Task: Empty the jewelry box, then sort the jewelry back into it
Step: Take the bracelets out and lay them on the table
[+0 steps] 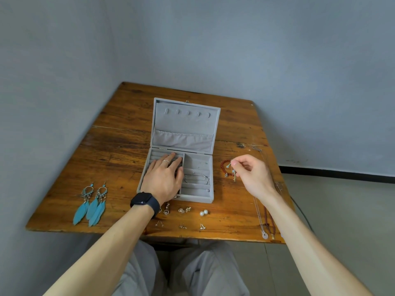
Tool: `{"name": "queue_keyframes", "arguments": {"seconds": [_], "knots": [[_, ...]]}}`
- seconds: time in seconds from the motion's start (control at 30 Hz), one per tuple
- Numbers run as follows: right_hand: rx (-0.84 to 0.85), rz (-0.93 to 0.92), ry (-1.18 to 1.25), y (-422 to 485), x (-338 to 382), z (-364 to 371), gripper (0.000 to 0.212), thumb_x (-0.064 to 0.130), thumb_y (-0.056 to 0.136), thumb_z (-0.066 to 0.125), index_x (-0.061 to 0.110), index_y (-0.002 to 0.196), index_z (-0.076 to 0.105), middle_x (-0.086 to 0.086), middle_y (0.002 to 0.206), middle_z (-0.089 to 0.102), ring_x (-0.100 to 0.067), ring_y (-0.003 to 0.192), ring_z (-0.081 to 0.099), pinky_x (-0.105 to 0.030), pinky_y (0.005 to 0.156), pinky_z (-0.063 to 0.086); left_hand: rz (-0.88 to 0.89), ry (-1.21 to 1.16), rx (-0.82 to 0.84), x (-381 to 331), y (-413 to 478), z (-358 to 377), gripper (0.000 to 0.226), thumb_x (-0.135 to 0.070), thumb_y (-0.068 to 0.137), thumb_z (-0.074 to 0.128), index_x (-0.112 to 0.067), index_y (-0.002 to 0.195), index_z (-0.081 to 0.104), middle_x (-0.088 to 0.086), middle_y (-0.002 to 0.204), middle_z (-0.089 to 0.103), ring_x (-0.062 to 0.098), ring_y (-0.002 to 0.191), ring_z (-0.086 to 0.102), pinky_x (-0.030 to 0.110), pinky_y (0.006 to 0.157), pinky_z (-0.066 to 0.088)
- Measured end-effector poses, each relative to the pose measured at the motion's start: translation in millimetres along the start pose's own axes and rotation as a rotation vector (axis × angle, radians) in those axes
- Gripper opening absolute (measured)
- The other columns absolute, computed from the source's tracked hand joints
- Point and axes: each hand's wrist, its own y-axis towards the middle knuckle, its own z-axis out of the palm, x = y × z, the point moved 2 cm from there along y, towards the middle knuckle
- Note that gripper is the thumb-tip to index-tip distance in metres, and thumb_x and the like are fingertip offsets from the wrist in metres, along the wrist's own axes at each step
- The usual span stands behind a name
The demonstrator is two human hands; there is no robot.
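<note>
Jewelry box (186,124) open at centre of wooden table (119,150), lid laid back, grey lining. Left hand (163,180) flat on box's left ribbed section, fingers straight, slightly spread; black watch (145,202) on wrist, screen dark. Right hand (254,174) just right of box, thumb and forefinger pinching small pale-green piece over red bead bracelet (223,166); whether joined, cannot tell. Silver bangle (196,177) in right middle compartment. Blue feather earrings (92,201) far left; pearl studs (203,213) before box; necklaces (266,221) at right edge.
</note>
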Motion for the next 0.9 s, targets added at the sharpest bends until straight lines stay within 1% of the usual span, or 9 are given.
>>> {"name": "queue_keyframes", "arguments": {"seconds": [0.07, 0.13, 0.2, 0.3, 0.4, 0.53, 0.7, 0.8, 0.9], "knots": [[0.025, 0.034, 0.023, -5.7, -2.5, 1.6, 0.007, 0.031, 0.095, 0.064, 0.029, 0.093, 0.070, 0.012, 0.091, 0.070, -0.003, 0.079, 0.067, -0.022, 0.076, 0.051, -0.002, -0.006, -0.001, -0.7, -0.2, -0.8, 0.046, -0.041, 0.104, 0.038, -0.025, 0.145, 0.051, 0.001, 0.153, 0.046, 0.023, 0.142, 0.038, 0.043, 0.118, 0.030], [0.021, 0.091, -0.009, -7.6, -12.4, 3.0, 0.006, 0.032, 0.095, 0.063, 0.031, 0.093, 0.069, 0.013, 0.093, 0.069, -0.005, 0.082, 0.067, -0.024, 0.077, 0.051, -0.008, -0.009, 0.001, -1.5, -1.0, -1.9, 0.046, -0.041, 0.104, 0.039, -0.026, 0.145, 0.051, 0.001, 0.154, 0.045, 0.023, 0.143, 0.038, 0.042, 0.118, 0.029], [0.027, 0.162, -0.146, -8.5, -27.8, 4.4, 0.008, 0.033, 0.096, 0.062, 0.031, 0.096, 0.070, 0.015, 0.098, 0.069, -0.007, 0.091, 0.063, -0.024, 0.075, 0.045, -0.009, -0.012, 0.006, -1.9, -1.3, -2.9, 0.046, -0.041, 0.105, 0.038, -0.026, 0.146, 0.050, 0.001, 0.154, 0.044, 0.023, 0.144, 0.037, 0.042, 0.119, 0.028], [0.004, 0.211, -0.375, -12.4, -46.3, 5.4, 0.014, 0.037, 0.097, 0.061, 0.028, 0.102, 0.071, 0.009, 0.105, 0.072, -0.009, 0.085, 0.058, -0.021, 0.068, 0.039, -0.013, -0.014, 0.011, -1.5, -0.9, -2.7, 0.046, -0.042, 0.105, 0.038, -0.026, 0.146, 0.050, 0.000, 0.155, 0.043, 0.022, 0.144, 0.036, 0.042, 0.119, 0.028], [-0.015, 0.166, -0.493, -15.2, -47.5, 4.4, 0.016, 0.037, 0.097, 0.060, 0.027, 0.102, 0.071, 0.009, 0.101, 0.074, -0.009, 0.075, 0.057, -0.017, 0.057, 0.037, -0.008, -0.002, 0.013, 0.3, 0.2, -1.3, 0.047, -0.042, 0.105, 0.036, -0.026, 0.146, 0.050, 0.000, 0.155, 0.043, 0.022, 0.144, 0.036, 0.042, 0.119, 0.028], [-0.057, 0.069, -0.608, -16.7, -47.8, 6.0, 0.018, 0.041, 0.095, 0.062, 0.027, 0.100, 0.073, 0.004, 0.100, 0.074, -0.018, 0.086, 0.068, -0.026, 0.071, 0.053, 0.003, 0.010, 0.024, 0.5, 0.4, 0.3, 0.056, -0.047, 0.101, 0.024, -0.026, 0.147, 0.049, 0.001, 0.155, 0.043, 0.021, 0.146, 0.033, 0.042, 0.121, 0.025], [-0.108, -0.005, -0.753, -21.1, -38.3, 9.1, 0.028, 0.040, 0.096, 0.058, 0.022, 0.113, 0.069, 0.001, 0.107, 0.067, -0.024, 0.095, 0.067, -0.032, 0.077, 0.055, 0.005, 0.001, 0.029, 0.7, 0.2, 1.6, 0.059, -0.048, 0.100, 0.022, -0.026, 0.148, 0.047, 0.000, 0.157, 0.041, 0.020, 0.147, 0.031, 0.042, 0.121, 0.022], [-0.135, -0.101, -0.734, -21.2, -20.1, 17.1, 0.028, 0.039, 0.096, 0.057, 0.021, 0.115, 0.068, 0.003, 0.107, 0.066, -0.022, 0.099, 0.066, -0.034, 0.079, 0.053, 0.005, 0.000, 0.038, -0.1, 0.5, 1.9, 0.059, -0.047, 0.100, 0.020, -0.026, 0.149, 0.046, -0.001, 0.158, 0.040, 0.019, 0.148, 0.029, 0.042, 0.121, 0.021], [-0.077, -0.218, -0.633, -17.5, 2.9, 33.1, 0.023, 0.038, 0.095, 0.060, 0.026, 0.112, 0.069, 0.008, 0.105, 0.065, -0.015, 0.098, 0.064, -0.029, 0.076, 0.053, 0.003, -0.001, 0.042, -0.3, 0.1, 2.3, 0.060, -0.047, 0.099, 0.019, -0.026, 0.149, 0.046, -0.001, 0.158, 0.038, 0.018, 0.149, 0.027, 0.043, 0.122, 0.021]]}}
